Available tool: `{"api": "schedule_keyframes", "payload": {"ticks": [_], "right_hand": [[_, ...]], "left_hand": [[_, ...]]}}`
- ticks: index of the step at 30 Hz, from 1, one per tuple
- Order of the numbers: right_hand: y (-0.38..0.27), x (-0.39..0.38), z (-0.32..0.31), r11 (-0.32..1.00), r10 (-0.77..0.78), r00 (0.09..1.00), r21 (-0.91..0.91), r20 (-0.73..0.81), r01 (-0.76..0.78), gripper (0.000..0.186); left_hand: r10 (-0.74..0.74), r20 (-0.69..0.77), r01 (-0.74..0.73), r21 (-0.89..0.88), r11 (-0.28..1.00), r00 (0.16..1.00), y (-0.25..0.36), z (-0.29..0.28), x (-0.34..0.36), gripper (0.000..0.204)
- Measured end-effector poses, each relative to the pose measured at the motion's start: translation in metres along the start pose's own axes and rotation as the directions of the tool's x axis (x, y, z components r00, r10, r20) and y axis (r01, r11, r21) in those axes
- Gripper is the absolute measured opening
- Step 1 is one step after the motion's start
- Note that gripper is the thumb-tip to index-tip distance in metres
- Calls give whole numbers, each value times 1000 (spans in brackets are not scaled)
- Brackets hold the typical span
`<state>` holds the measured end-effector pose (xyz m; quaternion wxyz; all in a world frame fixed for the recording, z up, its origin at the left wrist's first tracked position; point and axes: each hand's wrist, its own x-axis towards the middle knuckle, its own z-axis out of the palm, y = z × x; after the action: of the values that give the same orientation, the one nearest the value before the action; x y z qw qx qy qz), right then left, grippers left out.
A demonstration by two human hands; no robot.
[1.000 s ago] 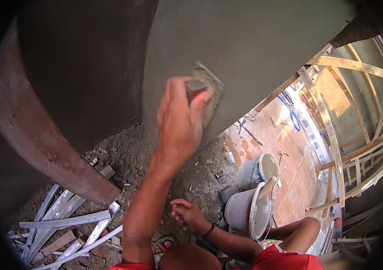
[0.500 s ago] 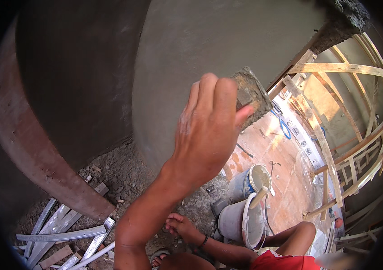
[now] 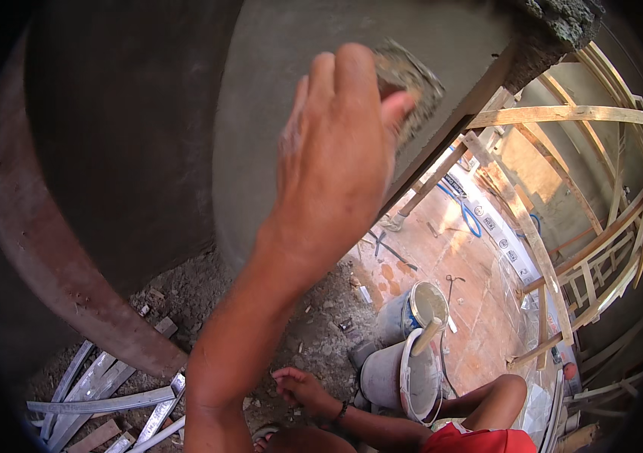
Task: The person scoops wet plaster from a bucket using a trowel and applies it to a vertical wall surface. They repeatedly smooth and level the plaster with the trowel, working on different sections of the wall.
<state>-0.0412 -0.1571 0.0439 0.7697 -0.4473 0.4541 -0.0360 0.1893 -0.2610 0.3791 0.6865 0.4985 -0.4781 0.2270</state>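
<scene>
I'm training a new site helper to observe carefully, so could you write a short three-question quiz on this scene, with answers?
1. Which hand grips the flat tool? A) right B) left C) both
2. True or false: a dark bracelet is on the left wrist.
3. Fill in: of the two buckets, the stick-like handle pokes out of the ____ (nearer/farther) one.

Key:
1. B, the left hand.
2. False; the bracelet is on the right wrist.
3. Nearer.
</scene>
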Motion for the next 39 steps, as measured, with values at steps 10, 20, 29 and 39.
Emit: {"api": "schedule_keyframes", "payload": {"ticks": [10,20,29,39], "right_hand": [[0,0,7,997,-69,997,-40,47,71,23],[-13,-4,8,995,-67,997,-69,45,70,24],[3,-6,4,998,-2,998,-64,62,6,22],[-16,0,16,790,-10,957,589,289,-170,48]], "left_hand": [[-18,142,36,-123,992,990,28,-19,-2,30],[-568,-65,560,-110,822,821,-109,-35,-3,35],[-913,326,791,-612,-7,244,-39,-112,-232,30],[-785,602,740,-592,-318,144,-16,-138,-351,31]]}}
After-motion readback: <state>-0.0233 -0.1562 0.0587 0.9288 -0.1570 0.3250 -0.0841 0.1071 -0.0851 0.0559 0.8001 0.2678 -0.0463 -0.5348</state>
